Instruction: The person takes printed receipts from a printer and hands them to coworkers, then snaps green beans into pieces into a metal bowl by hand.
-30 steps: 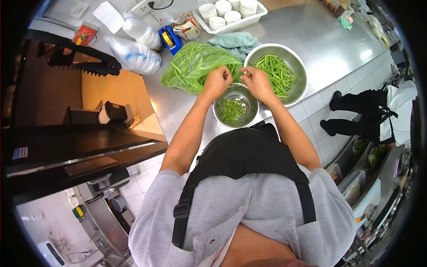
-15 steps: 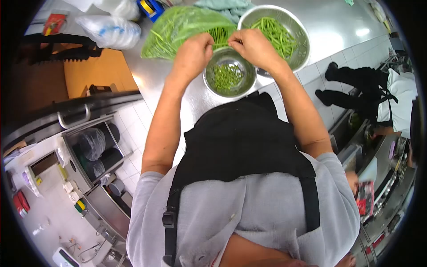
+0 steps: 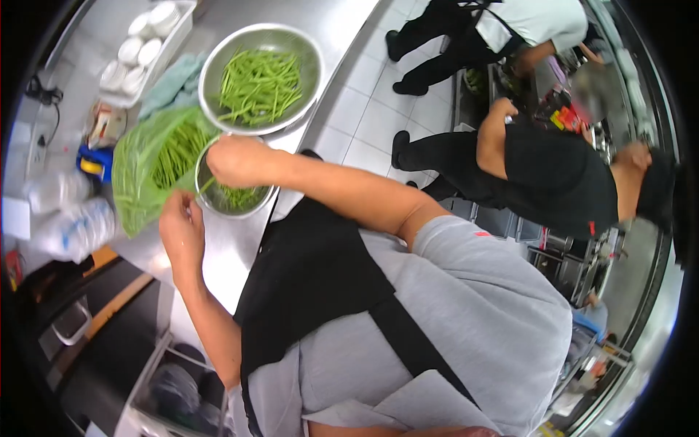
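A single green bean [image 3: 207,186] spans the gap between my two hands. My left hand [image 3: 182,226] pinches its lower end, fingertips pressed together, beside the small metal bowl [image 3: 218,207]. Over that bowl's rim is my right hand [image 3: 237,160], closed around the bean's upper end; its fingertips are partly hidden. Short bean pieces [image 3: 242,197] lie in the small bowl. Behind it, a large metal colander [image 3: 313,76] contains long green beans [image 3: 261,86]. To the left, an open green plastic bag [image 3: 135,171] is full of more beans [image 3: 178,154].
A teal cloth [image 3: 175,86] lies behind the bag, near a white tray [image 3: 182,29] of white containers. Wrapped plastic packs [image 3: 76,229] and a blue-and-yellow object [image 3: 95,162] are at left. Two people in black trousers [image 3: 451,156] stand across the tiled aisle [image 3: 364,124].
My view has swung to the right, bringing a second person into sight. My hands remain by the small bowl, now with a bean visible between them.
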Demonstrator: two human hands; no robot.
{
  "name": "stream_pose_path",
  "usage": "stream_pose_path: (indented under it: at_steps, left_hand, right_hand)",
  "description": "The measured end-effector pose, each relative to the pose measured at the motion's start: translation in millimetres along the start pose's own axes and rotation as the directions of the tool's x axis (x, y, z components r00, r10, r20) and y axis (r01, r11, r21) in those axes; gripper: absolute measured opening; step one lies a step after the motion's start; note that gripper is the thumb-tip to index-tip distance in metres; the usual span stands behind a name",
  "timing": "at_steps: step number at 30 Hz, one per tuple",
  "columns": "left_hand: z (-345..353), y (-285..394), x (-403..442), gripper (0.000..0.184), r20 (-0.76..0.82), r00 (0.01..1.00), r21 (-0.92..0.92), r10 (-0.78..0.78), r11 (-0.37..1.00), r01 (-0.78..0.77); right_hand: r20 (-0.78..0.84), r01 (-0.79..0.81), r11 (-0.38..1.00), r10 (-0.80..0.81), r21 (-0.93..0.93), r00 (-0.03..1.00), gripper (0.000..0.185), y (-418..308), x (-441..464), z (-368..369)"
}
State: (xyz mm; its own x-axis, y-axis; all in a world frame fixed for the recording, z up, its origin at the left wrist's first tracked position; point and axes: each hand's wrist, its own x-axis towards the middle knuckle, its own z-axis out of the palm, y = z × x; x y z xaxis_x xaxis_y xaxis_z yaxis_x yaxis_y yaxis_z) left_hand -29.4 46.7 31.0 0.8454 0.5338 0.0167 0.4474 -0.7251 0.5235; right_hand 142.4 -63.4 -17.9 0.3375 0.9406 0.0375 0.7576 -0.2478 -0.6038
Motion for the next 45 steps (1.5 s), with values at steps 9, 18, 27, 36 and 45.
stream_pose_path:
  at_steps: [9, 18, 27, 36, 45]
  left_hand:
    - [25.2, -11.3, -13.2, 0.019, 0.165, 0.983, -0.376, -0.077, 0.917, 0.135]
    - [45.7, -5.2, -5.1, 0.022, -0.018, 0.934, -0.823, -0.356, 0.536, 0.188]
    - [54.2, 5.5, -1.5, 0.020, 0.034, 0.930, -0.913, -0.365, 0.368, 0.178]
    - [44.9, 42.5, -0.1, 0.025, -0.327, 0.887, -0.750, -0.325, 0.660, -0.035]
    - [26.5, 56.5, 105.7, 0.026, -0.028, 1.000, -0.091, 0.012, 0.996, -0.014]
  right_hand:
    - [-0.300, -0.072, 0.894, 0.223, 0.442, 0.927, 0.008, -0.7, -25.0, 12.9]
    - [-0.181, 0.130, 0.962, -0.088, 0.239, 0.980, 0.011, 28.0, -26.5, 38.4]
    - [0.184, -0.166, 0.460, 0.005, 0.872, 0.983, 0.018, 19.4, -23.6, 19.3]
    - [0.054, -0.219, 0.586, 0.285, 0.780, 0.957, 0.014, 20.5, -20.9, 28.1]
    - [0.100, 0.052, 0.927, -0.096, 0.371, 0.990, 0.016, 16.5, -22.0, 39.5]
